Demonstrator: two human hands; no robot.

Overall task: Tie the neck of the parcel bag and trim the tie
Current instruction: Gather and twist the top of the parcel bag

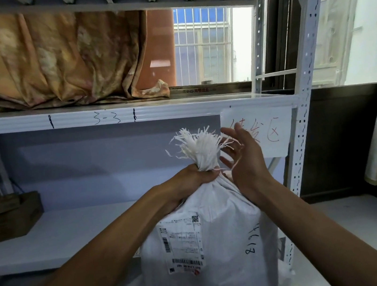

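While the white parcel bag [213,245] is standing upright in front of a metal shelving unit [300,105], the left hand [195,178] is clenching its grip around the gathered neck [210,164] of the bag, holding the bunched fabric closed. Above that grip, the frayed white strands [197,145] of the bag's open end are fanning outward and upward. The right hand [244,158] is hovering just beside the neck on its right, its grip released, with the fingers [228,134] spread and lightly curled; a few loose strands are crossing in front of them, and whether any are touching cannot be told. A printed shipping label [182,245] with barcodes is lying on the bag's near face, and black handwritten marks [252,239] are running down its right side. Behind the hands, a white paper sign [267,130] with red handwriting is hanging from the shelf edge. On the upper shelf, an orange patterned cloth [51,65] is lying in folds, and a dark wooden crate [9,218] is sitting on the lower shelf at the left. A barred window [204,44] is showing beyond the shelving.
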